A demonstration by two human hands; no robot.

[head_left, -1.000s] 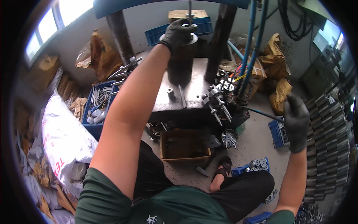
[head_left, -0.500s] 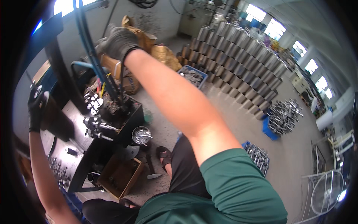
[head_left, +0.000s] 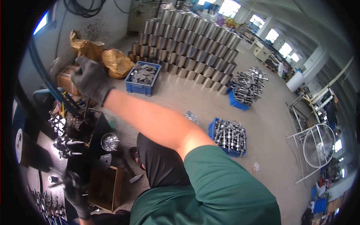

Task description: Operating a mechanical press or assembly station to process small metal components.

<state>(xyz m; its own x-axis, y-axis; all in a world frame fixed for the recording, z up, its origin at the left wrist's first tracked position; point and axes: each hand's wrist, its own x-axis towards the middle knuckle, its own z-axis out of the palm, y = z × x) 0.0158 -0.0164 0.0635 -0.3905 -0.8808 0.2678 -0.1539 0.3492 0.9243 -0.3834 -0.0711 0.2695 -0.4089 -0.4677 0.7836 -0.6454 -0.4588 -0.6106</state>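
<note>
My right hand (head_left: 91, 79), in a dark grey glove, is raised at the left with its fingers curled. A dark upright rod (head_left: 87, 107) stands below it; whatever the fingers hold is hidden. My left hand (head_left: 75, 190), gloved too, is low over the bench (head_left: 45, 144), its fingers smeared by motion. Close by it are a small ring-shaped part (head_left: 52, 180) and a group of upright metal shafts (head_left: 47, 204). A large dark cylinder (head_left: 33, 152) with a pale round end lies farther along. Shiny metal parts with shafts (head_left: 66, 146) sit at the bench's right side.
Beside the bench are a bowl of metal pieces (head_left: 110, 142), a wooden box (head_left: 117, 189) and a hammer (head_left: 135, 177). Blue crates hold flat parts (head_left: 139, 88) and shafts (head_left: 229, 137); another crate (head_left: 238, 102) stands beyond. Stacked metal cylinders (head_left: 187, 48) form a wall behind. A fan (head_left: 318, 146) stands right.
My view has swung to the right. My left hand has come away from the dark cylinder's end and moved down toward the near part of the bench. My right arm stays raised, the hand lower in view.
</note>
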